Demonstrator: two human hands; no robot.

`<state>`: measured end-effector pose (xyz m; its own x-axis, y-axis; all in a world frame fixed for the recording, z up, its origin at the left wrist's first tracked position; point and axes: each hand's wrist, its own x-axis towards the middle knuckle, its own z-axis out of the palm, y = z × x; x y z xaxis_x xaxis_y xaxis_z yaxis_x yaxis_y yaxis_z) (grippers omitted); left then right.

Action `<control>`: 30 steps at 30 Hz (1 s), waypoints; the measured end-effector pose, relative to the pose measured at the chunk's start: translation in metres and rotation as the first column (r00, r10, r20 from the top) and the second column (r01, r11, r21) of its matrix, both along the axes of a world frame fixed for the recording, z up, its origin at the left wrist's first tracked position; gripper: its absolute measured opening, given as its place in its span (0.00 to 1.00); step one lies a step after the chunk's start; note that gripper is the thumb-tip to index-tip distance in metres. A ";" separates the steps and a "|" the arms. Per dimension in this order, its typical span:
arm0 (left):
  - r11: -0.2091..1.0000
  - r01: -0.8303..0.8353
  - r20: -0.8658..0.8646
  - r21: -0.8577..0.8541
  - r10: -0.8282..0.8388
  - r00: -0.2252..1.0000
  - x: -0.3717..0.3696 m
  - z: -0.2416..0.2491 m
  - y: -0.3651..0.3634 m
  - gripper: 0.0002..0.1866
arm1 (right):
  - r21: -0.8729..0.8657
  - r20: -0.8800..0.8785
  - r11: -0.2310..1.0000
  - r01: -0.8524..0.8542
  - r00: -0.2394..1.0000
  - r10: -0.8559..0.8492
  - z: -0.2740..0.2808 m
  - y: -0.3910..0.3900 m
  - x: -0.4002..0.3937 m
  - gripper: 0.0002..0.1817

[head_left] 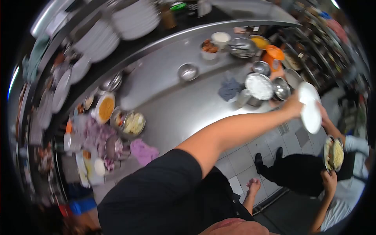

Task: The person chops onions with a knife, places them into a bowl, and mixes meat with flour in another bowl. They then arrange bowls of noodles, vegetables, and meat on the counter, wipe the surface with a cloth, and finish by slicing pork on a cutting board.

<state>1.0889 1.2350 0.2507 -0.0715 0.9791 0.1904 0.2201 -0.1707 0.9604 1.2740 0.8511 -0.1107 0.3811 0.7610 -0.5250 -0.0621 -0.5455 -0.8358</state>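
My left hand [293, 106] reaches out to the far right and is closed on the left edge of white plates [311, 117], which overlap and look blurred. A co-worker's hand touches the right side of the same plates. Low beside my body is my right hand [253, 185], loosely curled with its fingers partly apart and nothing visible in it. Close to the plates, on the counter, are a steel bowl [281, 88] and a pot of white contents [259, 86].
A co-worker [352, 172] stands at the right with a dish of shredded food [333, 154]. The steel counter [176, 105] holds a small bowl [188, 72], a grey cloth [230, 87], an orange container [273, 57] and, at left, food bowls and a purple cloth [143, 152]. Stacked plates [135, 19] line the shelf.
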 end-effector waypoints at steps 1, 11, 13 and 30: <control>0.988 0.146 0.027 -0.055 -0.145 0.989 -0.002 0.020 -0.015 0.33 | -0.005 -0.017 0.999 0.047 0.999 -0.047 0.006 -0.001 -0.004 0.03; 0.985 0.166 0.059 -0.054 -0.163 0.985 -0.251 -0.067 -0.236 0.28 | -0.121 -0.009 0.967 -0.223 0.975 0.224 -0.022 0.042 -0.016 0.04; 0.970 -0.176 -0.095 -0.170 0.161 0.982 -0.339 -0.146 -0.314 0.24 | -0.056 0.002 0.960 -0.276 0.961 0.276 -0.041 0.061 -0.010 0.03; 0.757 -0.540 -0.653 -0.369 0.203 0.730 -0.490 -0.254 -0.460 0.27 | 0.145 0.224 0.868 -0.475 0.870 0.439 0.100 0.156 -0.101 0.07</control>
